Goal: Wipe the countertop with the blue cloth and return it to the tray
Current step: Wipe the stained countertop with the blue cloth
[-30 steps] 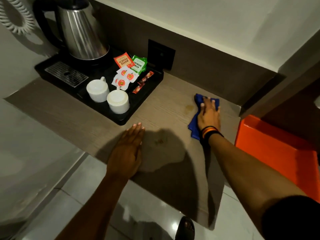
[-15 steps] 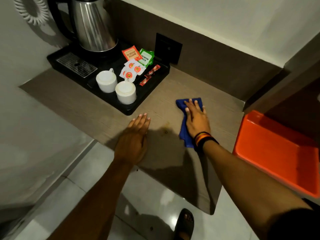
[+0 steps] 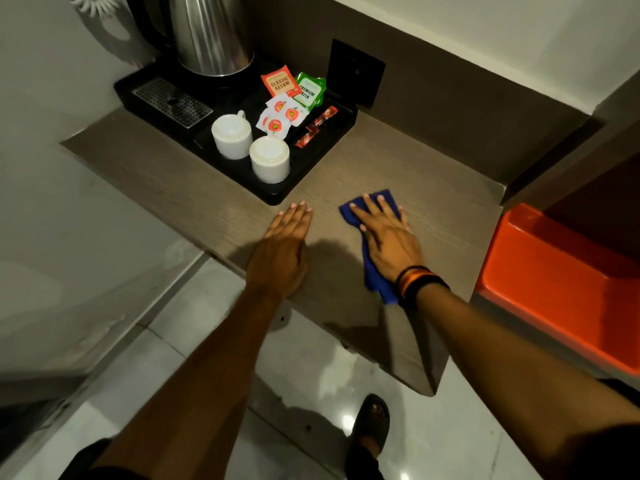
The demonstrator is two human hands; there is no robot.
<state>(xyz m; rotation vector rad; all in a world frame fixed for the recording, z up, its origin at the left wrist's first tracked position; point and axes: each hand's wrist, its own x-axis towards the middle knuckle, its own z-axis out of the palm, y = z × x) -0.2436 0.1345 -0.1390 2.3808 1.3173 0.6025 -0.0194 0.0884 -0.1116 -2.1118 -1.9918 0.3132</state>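
Note:
The blue cloth (image 3: 375, 282) lies flat on the brown wooden countertop (image 3: 415, 181), near its middle. My right hand (image 3: 388, 239) presses down on the cloth with fingers spread, covering most of it; blue edges show past the fingertips and by the wrist. My left hand (image 3: 282, 252) rests palm down on the bare countertop just left of the cloth, holding nothing. The orange tray (image 3: 568, 278) sits to the right of the countertop, at a lower level.
A black tray (image 3: 311, 174) at the back left holds a steel kettle (image 3: 211, 32), two white cups (image 3: 268, 159), tea sachets and a drip grate. A dark wall socket (image 3: 356, 72) sits behind it. Tiled floor and my sandalled foot (image 3: 372, 422) are below.
My right hand has slid the blue cloth leftward and toward me across the countertop, from the back right toward the middle. My left hand has stayed planted in place.

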